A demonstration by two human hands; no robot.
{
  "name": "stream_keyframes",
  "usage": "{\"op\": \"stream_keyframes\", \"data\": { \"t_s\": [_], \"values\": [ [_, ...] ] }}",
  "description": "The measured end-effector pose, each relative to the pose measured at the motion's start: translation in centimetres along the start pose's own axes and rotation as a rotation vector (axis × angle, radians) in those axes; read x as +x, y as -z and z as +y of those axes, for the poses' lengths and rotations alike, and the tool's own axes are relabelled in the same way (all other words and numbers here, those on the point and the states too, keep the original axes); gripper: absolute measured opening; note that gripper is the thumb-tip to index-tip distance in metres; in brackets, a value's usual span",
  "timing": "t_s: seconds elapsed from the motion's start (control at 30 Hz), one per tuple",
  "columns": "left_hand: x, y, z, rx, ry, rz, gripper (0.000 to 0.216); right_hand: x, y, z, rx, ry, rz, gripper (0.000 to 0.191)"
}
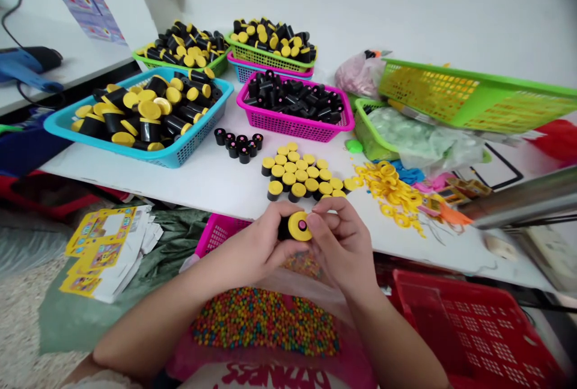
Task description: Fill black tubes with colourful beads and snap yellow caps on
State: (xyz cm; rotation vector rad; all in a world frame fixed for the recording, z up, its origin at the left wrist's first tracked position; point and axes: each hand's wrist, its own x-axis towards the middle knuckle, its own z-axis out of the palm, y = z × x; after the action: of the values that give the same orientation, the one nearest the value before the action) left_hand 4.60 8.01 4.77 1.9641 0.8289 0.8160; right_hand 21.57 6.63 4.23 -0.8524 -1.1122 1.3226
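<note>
The left hand (259, 245) grasps a black tub (283, 228) at the centre of the frame, with a yellow cap (294, 233) at its end and a pink-dotted disc (302, 225) in the cap's middle. The right hand (342, 245) has its thumb at the cap's right edge, fingers bent; whether it pinches the cap, I cannot tell. For good results, the left should brace the tub squarely while the right works with even pressure, keeping cap and disc level. The white table (189, 189) looks smooth and flat. The blue basket (187, 147) at left and pink basket (293, 126) at upper centre are plastic with lattice walls. Mid-frame, glossy cylindrical capped tubs (297, 175) stand clustered; at centre right lie thin yellow rings (390, 190), loosely heaped. Round, many-coloured beads (265, 323) fill the lower centre.
</note>
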Motion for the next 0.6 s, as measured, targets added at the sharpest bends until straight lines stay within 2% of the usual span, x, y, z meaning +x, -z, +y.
{"op": "stream_keyframes", "data": {
  "t_s": [0.13, 0.23, 0.33, 0.43, 0.5, 0.6],
  "values": [
    [-0.4, -0.1, -0.5, -0.127, -0.027, -0.03, 0.033, -0.2, -0.4, -0.1, -0.038, 0.036, -0.033, 0.008],
    [-0.4, -0.5, -0.5, -0.272, -0.04, 0.002, 0.026, -0.2, -0.6, -0.3, -0.145, 0.13, -0.048, 0.01],
    [-0.2, -0.9, -0.3, -0.476, 0.02, 0.039, 0.023, 0.1, 0.0, -0.2, -0.319, 0.277, -0.019, 0.014],
    [-0.1, -1.1, -0.1, -0.677, 0.131, 0.003, 0.028, 0.7, 1.1, -0.1, -0.494, 0.496, -0.064, 0.017],
    [-0.2, -1.2, 0.1, -0.678, 0.202, -0.012, 0.029, 0.9, 1.7, 0.0, -0.565, 0.595, -0.124, 0.023],
    [-0.3, -1.5, 0.1, -0.578, 0.226, 0.036, 0.031, 0.8, 1.9, -0.3, -0.612, 0.607, -0.152, 0.028]
  ]
}}
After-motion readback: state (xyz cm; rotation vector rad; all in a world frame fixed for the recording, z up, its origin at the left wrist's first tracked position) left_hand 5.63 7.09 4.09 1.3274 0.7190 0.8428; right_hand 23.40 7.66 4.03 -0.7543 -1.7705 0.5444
